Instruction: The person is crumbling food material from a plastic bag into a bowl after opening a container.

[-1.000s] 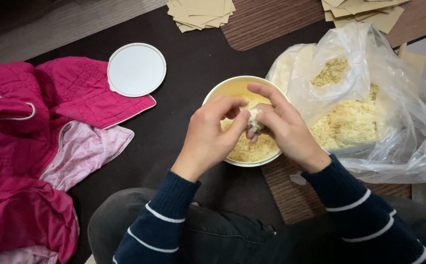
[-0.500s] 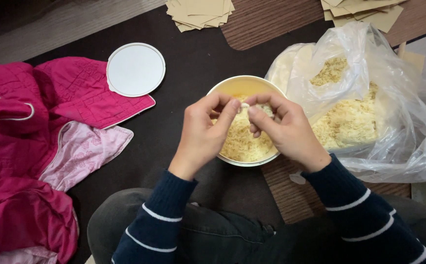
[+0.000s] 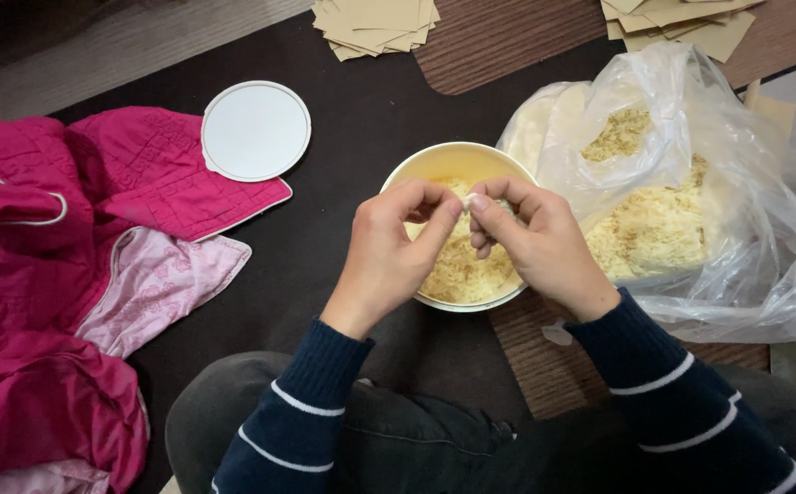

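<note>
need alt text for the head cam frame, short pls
Two hands, left hand and right hand, pinch a small white piece together over a round yellow bowl of pale crumbly filling. A clear plastic bag of the same crumbs lies to the right; a round white lid and pink quilted jacket lie left.

A small pale morsel (image 3: 471,199) is pinched between the fingers of the left hand (image 3: 389,256) and the right hand (image 3: 535,247), held just above a round cream bowl (image 3: 443,163). The bowl stands upright on the dark floor covering, partly filled with yellowish crumbly filling (image 3: 462,270). Both hands hover over its middle, thumbs and forefingers meeting on the morsel.
</note>
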